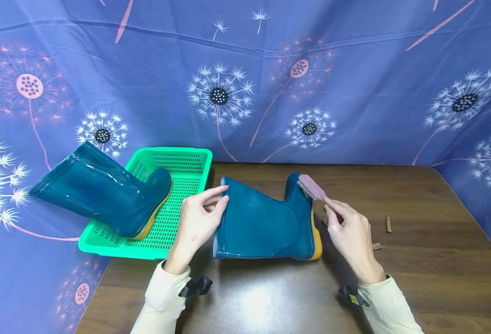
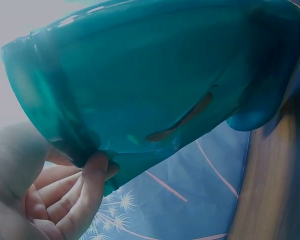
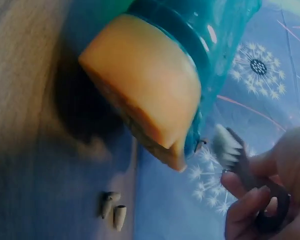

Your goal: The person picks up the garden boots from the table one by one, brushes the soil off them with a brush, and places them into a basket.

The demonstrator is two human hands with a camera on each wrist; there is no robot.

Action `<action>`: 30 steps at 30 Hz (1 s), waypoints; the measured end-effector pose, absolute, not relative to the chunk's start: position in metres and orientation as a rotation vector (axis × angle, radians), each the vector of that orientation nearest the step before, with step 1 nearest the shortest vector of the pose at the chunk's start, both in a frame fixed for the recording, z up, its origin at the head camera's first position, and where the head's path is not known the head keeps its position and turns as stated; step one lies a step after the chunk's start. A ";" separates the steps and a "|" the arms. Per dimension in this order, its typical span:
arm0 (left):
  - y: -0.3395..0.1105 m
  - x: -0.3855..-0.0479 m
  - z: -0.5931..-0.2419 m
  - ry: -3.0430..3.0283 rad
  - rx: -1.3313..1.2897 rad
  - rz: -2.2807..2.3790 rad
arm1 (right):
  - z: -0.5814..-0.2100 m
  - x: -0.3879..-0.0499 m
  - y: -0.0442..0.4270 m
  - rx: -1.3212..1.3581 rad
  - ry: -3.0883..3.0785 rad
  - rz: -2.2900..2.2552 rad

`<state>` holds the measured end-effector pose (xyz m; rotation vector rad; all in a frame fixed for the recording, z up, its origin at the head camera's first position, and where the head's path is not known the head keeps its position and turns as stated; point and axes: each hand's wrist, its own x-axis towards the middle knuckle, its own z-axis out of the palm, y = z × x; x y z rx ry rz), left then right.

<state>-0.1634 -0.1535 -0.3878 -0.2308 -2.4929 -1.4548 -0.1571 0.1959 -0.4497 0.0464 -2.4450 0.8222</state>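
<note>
A teal rubber boot (image 1: 258,220) with a yellow sole (image 1: 317,239) lies on its side, its toe pointing away at the back. At its open top, my left hand (image 1: 199,218) pinches the rim between thumb and fingers; the left wrist view shows the thumb (image 2: 96,172) on the edge. My right hand (image 1: 350,232) grips the handle of a pink scrub brush (image 1: 312,186). The pale bristles (image 3: 225,147) face the boot's toe, and whether they touch it I cannot tell. In the right wrist view the heel (image 3: 145,75) hides much of the foot.
A green plastic basket (image 1: 205,162) stands on the left with a second teal boot (image 1: 99,190) leaning in it, its shaft over the left side. Several small brown bits (image 1: 389,224) lie on the wooden table (image 1: 437,260) at right. A blue dandelion-print cloth (image 1: 262,83) hangs behind.
</note>
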 end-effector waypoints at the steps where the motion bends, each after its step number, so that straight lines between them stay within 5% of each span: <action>1: -0.153 -0.163 -0.388 -2.496 -0.231 -1.458 | -0.450 -0.157 0.195 0.048 -2.452 0.823; 20: -0.154 -0.164 -0.387 -2.495 -0.235 -1.451 | -0.447 -0.153 0.194 -0.093 -2.389 0.775; 30: -0.153 -0.165 -0.387 -2.462 -0.236 -1.460 | -0.459 -0.159 0.183 0.118 -2.387 0.867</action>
